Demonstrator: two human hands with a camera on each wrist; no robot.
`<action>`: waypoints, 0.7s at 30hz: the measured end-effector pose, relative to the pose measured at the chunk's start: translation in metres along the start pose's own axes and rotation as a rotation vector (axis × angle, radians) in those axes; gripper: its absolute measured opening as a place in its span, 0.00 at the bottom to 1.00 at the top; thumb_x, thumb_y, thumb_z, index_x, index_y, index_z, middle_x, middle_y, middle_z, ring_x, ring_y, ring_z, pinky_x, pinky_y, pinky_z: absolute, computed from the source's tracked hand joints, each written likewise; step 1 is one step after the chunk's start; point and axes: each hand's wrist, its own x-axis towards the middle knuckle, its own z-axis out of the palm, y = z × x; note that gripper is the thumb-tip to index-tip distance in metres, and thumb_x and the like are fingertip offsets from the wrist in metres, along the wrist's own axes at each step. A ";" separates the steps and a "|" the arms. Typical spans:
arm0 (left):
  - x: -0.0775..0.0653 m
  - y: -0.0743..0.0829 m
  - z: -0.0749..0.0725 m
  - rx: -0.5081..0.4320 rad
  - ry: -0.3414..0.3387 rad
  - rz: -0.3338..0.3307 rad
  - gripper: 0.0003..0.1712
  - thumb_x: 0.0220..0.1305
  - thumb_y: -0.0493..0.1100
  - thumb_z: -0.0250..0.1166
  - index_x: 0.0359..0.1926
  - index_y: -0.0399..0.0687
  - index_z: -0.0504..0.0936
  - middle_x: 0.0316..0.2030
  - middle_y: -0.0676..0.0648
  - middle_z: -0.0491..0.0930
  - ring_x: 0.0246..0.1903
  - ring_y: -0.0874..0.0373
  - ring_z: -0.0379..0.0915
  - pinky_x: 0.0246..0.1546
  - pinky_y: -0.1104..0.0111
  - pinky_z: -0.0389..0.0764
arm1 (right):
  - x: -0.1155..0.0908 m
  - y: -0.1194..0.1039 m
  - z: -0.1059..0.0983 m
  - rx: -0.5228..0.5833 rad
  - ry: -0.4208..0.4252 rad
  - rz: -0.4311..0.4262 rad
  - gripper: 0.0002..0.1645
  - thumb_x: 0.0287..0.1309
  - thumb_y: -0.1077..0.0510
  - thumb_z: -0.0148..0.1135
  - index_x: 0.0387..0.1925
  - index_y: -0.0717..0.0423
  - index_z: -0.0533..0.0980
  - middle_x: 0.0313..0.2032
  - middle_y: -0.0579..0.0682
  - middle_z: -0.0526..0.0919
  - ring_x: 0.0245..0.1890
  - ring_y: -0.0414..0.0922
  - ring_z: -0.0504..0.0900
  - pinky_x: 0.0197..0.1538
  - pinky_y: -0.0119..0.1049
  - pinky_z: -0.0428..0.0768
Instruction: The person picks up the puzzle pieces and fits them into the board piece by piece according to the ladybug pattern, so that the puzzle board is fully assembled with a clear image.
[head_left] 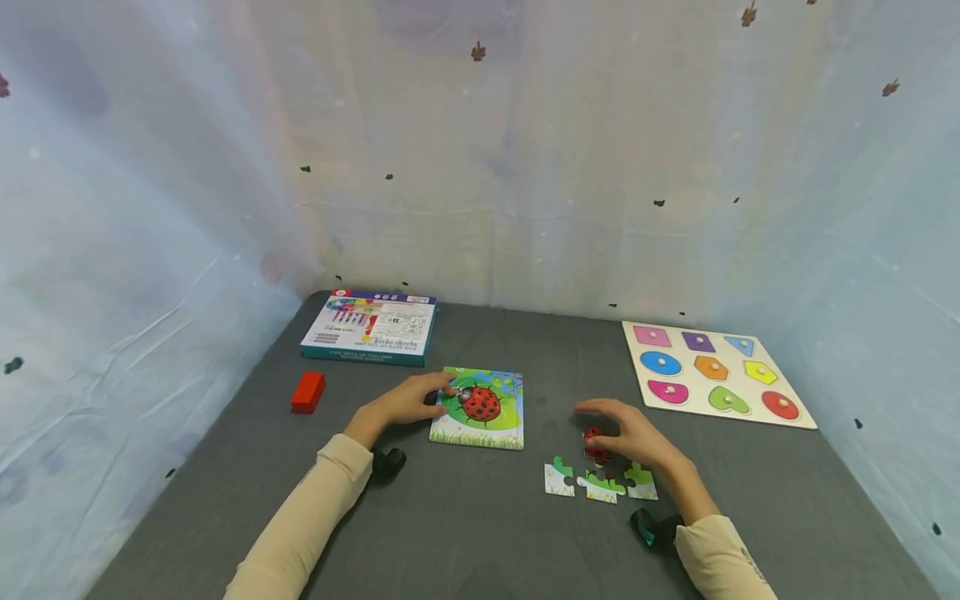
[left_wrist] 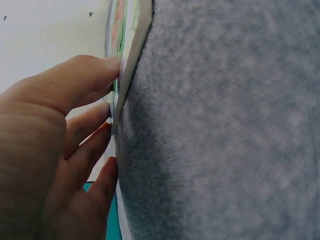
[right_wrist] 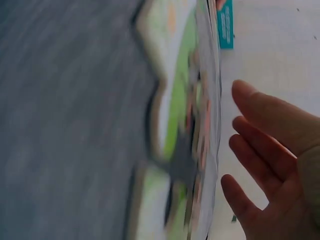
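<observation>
My left hand (head_left: 405,402) rests at the left edge of a square ladybug puzzle board (head_left: 487,433), its thumb and fingertips touching it. In the left wrist view the thumb lies against the edge of the board (left_wrist: 134,47), with the other fingers along the same side. Relaxed and holding nothing, my right hand (head_left: 636,433) hovers over loose jigsaw pieces. Beneath its fingers is a red-and-black ladybug piece (head_left: 596,448), partly covered. Closer to me lie a white-and-green piece (head_left: 558,481), a grassy middle piece (head_left: 602,490) and a green corner piece (head_left: 642,482).
A flat box (head_left: 367,329) lies at the back left, with a red block (head_left: 307,392) in front of it. At the back right is a shape-peg board (head_left: 690,387). The dark grey table (head_left: 480,533) meets a pale curtain (head_left: 487,233) behind.
</observation>
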 end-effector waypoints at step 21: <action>0.000 0.000 0.000 -0.014 -0.004 -0.019 0.18 0.63 0.44 0.61 0.52 0.42 0.77 0.65 0.40 0.64 0.66 0.44 0.54 0.64 0.49 0.58 | -0.024 0.016 -0.003 -0.054 -0.013 -0.014 0.32 0.45 0.57 0.73 0.54 0.60 0.75 0.49 0.52 0.79 0.49 0.49 0.76 0.49 0.48 0.75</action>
